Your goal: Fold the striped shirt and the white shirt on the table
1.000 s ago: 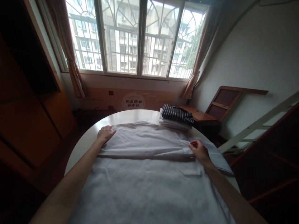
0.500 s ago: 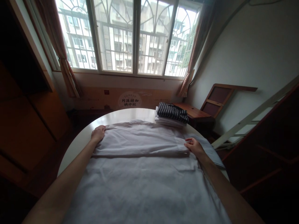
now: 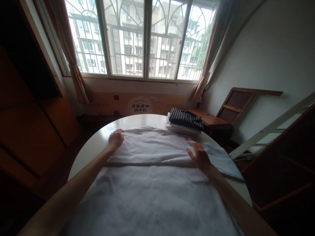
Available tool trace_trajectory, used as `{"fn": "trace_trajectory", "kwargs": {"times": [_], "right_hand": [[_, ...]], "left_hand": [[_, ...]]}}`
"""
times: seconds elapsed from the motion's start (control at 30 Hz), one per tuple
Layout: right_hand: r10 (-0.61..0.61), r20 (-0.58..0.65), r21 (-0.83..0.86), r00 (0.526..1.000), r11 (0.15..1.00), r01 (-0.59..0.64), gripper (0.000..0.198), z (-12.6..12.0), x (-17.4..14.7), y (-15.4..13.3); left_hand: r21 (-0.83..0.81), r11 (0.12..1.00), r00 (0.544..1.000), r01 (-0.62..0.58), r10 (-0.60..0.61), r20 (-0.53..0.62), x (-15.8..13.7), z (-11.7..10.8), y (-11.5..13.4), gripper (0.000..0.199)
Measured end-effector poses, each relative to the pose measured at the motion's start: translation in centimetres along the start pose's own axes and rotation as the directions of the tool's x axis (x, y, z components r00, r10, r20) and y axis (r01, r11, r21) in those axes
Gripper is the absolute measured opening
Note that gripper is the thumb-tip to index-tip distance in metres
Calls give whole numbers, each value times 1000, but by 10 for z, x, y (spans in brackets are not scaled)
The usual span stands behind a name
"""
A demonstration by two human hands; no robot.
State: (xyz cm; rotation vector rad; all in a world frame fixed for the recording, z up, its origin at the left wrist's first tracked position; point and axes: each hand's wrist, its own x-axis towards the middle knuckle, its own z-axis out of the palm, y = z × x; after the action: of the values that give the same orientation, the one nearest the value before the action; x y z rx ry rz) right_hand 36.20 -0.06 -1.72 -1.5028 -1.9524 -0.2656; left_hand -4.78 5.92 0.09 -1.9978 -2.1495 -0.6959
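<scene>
A white shirt [image 3: 152, 196] lies spread over the round white table [image 3: 83, 154], its collar at the far side. Across its upper part runs a folded band of cloth, possibly the sleeves. My left hand [image 3: 116, 139] rests at the left edge of this upper part, fingers stretched forward over the cloth. On the opposite side, my right hand [image 3: 199, 155] hovers at or just over the right edge, thumb and fingers apart with nothing between them. Whether its fingertips touch the cloth I cannot tell.
A stack of folded clothes with a black striped garment [image 3: 185, 118] on top sits at the table's far right. Light blue cloth [image 3: 222, 159] lies along the right edge. Behind stand a wooden chair [image 3: 233, 105] and a pale ladder [image 3: 265, 131].
Both hands have moved inward along the shirt's upper part. The right fingers have let go of the cloth edge and spread. The view has shifted slightly left.
</scene>
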Motion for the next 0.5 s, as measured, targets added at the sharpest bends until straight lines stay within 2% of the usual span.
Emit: {"fn": "trace_trajectory", "kwargs": {"times": [0.07,0.1,0.17,0.3,0.5], "right_hand": [[-58,170,-26,984,998,64,41,13,-5,-2],[-57,241,-55,969,996,73,44,18,-8,-3],[-32,326,-116,945,991,74,48,24,-13,-2],[-18,382,-166,924,982,88,51,23,-14,-2],[-24,372,-169,928,981,93,51,21,-13,-3]], "left_hand": [[6,991,985,-130,129,114,-10,7,15,41],[26,986,973,-162,155,170,-15,11,18,44],[70,988,962,-136,115,249,-21,18,14,55],[145,989,962,-10,-30,273,-12,23,-16,66],[144,988,942,63,-106,319,15,20,-51,68]]}}
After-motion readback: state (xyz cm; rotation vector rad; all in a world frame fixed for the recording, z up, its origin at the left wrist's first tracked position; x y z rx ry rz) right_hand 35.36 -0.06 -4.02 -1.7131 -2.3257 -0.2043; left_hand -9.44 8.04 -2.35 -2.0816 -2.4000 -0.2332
